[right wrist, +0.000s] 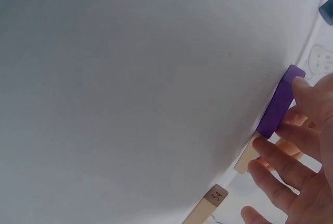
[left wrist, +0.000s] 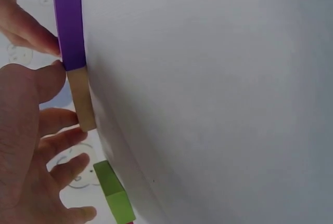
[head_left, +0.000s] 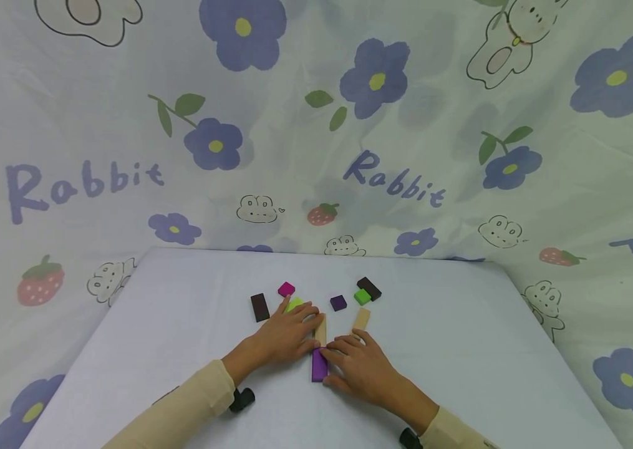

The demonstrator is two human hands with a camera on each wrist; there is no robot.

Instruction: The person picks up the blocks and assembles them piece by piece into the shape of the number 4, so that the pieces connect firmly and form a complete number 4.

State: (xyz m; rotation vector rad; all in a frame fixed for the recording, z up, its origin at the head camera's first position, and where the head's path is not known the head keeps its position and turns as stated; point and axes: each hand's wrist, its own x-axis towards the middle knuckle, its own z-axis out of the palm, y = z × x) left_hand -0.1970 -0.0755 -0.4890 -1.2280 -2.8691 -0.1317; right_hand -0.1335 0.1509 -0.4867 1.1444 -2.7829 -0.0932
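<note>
On the white table a purple block point(head_left: 319, 368) and a pale wooden block point(head_left: 320, 330) lie end to end in one line, the purple one nearer to me. My left hand point(head_left: 285, 333) holds the wooden block, its thumb by the joint and its fingertips at the far end. With thumb and fingers along its side, my right hand point(head_left: 363, 368) grips the purple block. In the left wrist view the ends of the purple block point(left wrist: 70, 26) and wooden block point(left wrist: 81, 99) meet. A second wooden block point(head_left: 362, 318) lies just beyond my right fingertips.
Beyond my left hand are a lime green block point(head_left: 294, 304), a magenta block point(head_left: 286, 289) and a dark brown block point(head_left: 260, 307). Farther right lie a dark purple block point(head_left: 338, 303), a green block point(head_left: 362, 297) and another dark brown block point(head_left: 369, 289). A patterned curtain point(head_left: 294, 174) hangs behind.
</note>
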